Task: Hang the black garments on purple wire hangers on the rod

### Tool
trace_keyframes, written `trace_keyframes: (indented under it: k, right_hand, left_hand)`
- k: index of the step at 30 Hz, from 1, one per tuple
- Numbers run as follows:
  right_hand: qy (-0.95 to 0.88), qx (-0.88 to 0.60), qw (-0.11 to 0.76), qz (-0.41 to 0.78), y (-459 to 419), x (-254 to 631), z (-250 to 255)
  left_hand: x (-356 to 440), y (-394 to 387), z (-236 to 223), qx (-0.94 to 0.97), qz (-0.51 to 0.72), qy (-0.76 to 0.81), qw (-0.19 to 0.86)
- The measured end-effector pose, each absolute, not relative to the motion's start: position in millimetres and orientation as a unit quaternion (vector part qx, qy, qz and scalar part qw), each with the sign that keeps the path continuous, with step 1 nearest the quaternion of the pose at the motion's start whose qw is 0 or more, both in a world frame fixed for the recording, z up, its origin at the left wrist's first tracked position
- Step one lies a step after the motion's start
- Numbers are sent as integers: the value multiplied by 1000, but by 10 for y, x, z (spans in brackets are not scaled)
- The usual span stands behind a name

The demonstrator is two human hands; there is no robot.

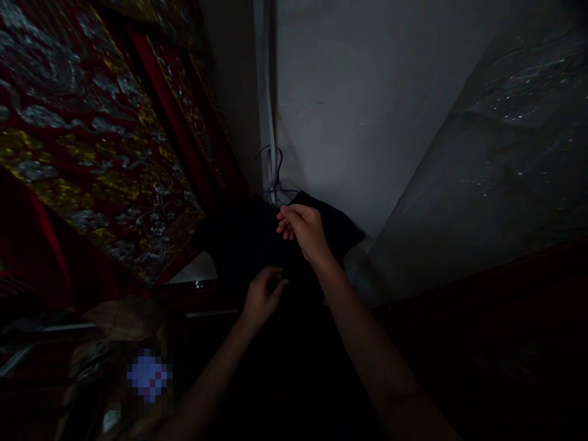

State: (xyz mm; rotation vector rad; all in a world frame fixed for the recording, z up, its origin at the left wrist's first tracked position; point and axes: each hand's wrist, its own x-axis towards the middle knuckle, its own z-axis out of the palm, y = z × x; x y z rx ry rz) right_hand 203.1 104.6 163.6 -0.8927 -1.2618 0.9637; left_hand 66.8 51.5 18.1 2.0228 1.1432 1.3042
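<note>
A black short-sleeved garment (257, 236) hangs against the wall on a dark, thin hanger (279, 165). Just below the neckline, my right hand (305, 228) is in front of the garment, thumb and forefinger pressed together and the other fingers curled. Whether cloth or something small is pinched there, I cannot make out. Lower and to the left, my left hand (263, 295) is bent in a loose curve before the black cloth. A gap shows between its thumb and fingers, and nothing is visible in it. The garment's lower part disappears in the dark.
A pale strap or cord (269, 79) runs down the wall to the hanger. Red cloth with gold and silver embroidery (114, 128) hangs at left. Clear plastic sheeting (496, 165) covers the right wall. Dim clutter (128, 315) and a blurred-out bluish patch (147, 373) lie lower left.
</note>
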Motion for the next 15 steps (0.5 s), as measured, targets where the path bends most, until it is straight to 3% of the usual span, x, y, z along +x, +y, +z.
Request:
trace_keyframes:
  k: [3, 6, 11, 15]
  right_hand:
    - [-573, -393, 591, 411, 909, 2083, 1540]
    - [-613, -383, 582, 373, 877, 2122, 1541]
    - [-631, -423, 581, 291, 1005, 2091, 1269]
    - [-607, -505, 518, 329, 971, 2049, 742]
  left_hand:
    - [509, 772, 921, 722, 563, 382, 123]
    - [491, 987, 1395, 791, 518, 319, 64]
    - [556, 1074, 1554, 799, 519, 302, -19]
    - [178, 1206, 1594, 639, 659, 397, -33]
